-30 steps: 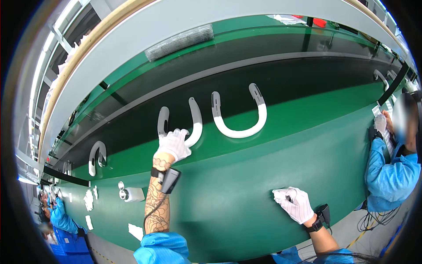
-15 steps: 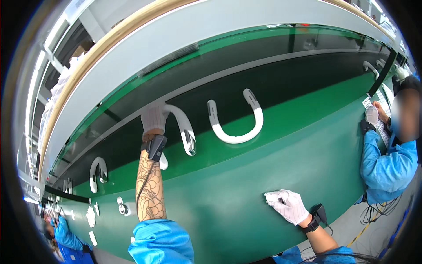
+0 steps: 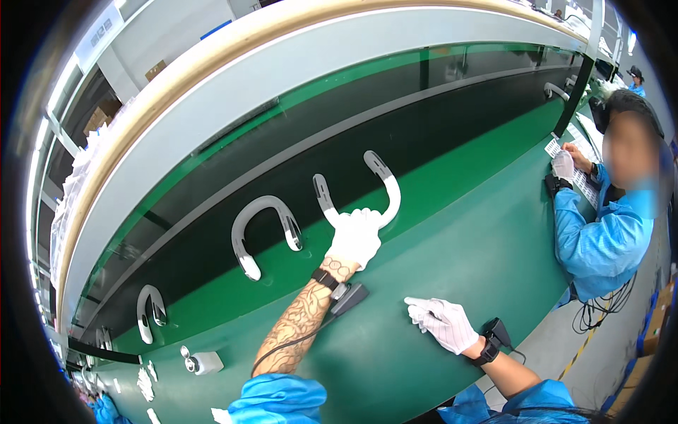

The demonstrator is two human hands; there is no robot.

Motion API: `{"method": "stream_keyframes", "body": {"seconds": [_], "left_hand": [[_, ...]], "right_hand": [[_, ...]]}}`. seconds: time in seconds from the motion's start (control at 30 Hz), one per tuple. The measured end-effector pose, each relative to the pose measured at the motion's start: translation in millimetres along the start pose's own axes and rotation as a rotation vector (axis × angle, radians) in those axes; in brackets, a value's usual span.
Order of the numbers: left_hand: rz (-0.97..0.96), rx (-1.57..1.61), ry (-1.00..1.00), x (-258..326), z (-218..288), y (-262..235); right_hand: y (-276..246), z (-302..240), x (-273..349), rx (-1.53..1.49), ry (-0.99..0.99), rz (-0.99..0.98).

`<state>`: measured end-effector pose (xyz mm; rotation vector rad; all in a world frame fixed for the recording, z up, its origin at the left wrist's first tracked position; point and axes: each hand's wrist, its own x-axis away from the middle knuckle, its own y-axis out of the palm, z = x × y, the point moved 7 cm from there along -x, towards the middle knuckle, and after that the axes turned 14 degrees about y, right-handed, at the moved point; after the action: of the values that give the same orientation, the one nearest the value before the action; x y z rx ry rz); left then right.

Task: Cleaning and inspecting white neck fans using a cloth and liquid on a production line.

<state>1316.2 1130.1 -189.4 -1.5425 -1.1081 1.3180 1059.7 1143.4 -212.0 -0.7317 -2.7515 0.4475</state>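
Note:
A white U-shaped neckband (image 3: 390,199) with grey end panels lies on the green belt, its open ends facing away from me. My left hand (image 3: 355,237), in a white glove, is closed over its near curve and hides that part. My right hand (image 3: 445,326), also gloved, hovers over the near green surface. Its fingers are drawn together; whatever they hold, if anything, cannot be made out. Left of my left hand lies another such neckband (image 3: 244,222), its curve facing away and its ends toward me.
Farther left are a third neckband (image 3: 143,311), a small bottle with a metal top (image 3: 206,363) and crumpled white gloves (image 3: 145,385). A grey-white shelf panel (image 3: 296,78) overhangs the belt. A co-worker in blue (image 3: 600,237) handles label sheets at the right.
My left hand has let go of the left neckband and moved right onto the other one's curve. The left neckband now lies flatter, fully in sight. My right hand's fingers have shifted slightly.

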Motion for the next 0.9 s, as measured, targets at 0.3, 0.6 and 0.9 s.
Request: {"method": "stream_keyframes", "body": {"seconds": [0.3,0.6,0.9], "left_hand": [[0.061,0.070,0.164,76.3,99.6,-120.8],[0.144,0.691,-0.310,149.0,135.6,-189.8],[0.281,0.563,-0.321,177.8,141.1,-197.3]], "right_hand": [[-79.7,18.0,-3.7,-0.535,0.243,0.251],[-35.2,-135.0,44.8,0.167,-0.579,0.335],[7.8,-146.0,16.4,0.090,-0.544,0.236]]}}
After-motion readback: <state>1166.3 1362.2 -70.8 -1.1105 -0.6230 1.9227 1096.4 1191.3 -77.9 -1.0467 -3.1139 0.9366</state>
